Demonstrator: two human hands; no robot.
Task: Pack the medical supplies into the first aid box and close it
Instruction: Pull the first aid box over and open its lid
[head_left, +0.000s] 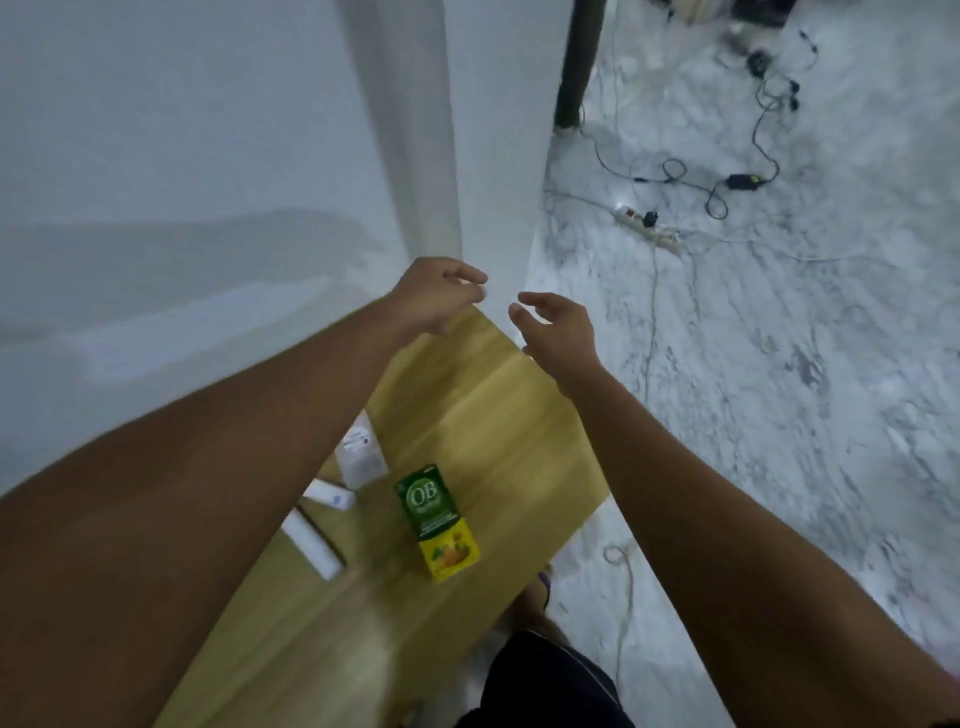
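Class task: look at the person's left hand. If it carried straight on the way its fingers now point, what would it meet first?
The left hand points its open fingers right, toward the right hand, just across a small gap. That hand would probably come first, though depth is unclear from one view.

counter (483, 415): light yellow-tan wood grain | carton (435, 519): green upper part with white "OB" lettering, yellow lower part with orange fruit print | packets (358, 457): white, small dark markings | floor (779, 389): white marble, grey veining | wall (182, 156): plain white | cables (727, 171): black | power strip (647, 227): white
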